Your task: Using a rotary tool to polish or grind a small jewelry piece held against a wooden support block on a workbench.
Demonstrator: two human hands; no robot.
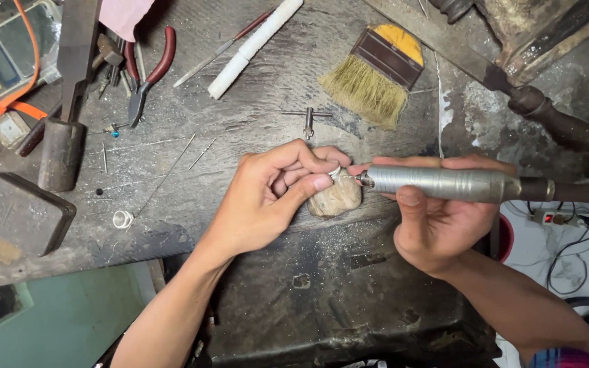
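The dark, scratched desk (253,123) carries everything. The right hand (438,218) has its grip closed around a metal rotary handpiece (444,182), tip pointing left. The left hand (274,194) pinches a small silver ring (335,172) between thumb and forefinger, touching that tip, over a worn wooden peg (335,199). Beyond both grips lie a brush (373,75), red-handled pliers (148,71) and a small key (307,119).

Bare table (253,123) lies open beyond the hands, between the brush (373,75) and the pliers (146,68); only a small chuck key (308,119) sits there. The left side is crowded by a dark block (18,211), a hammer (63,136) and a wire ring (123,219).
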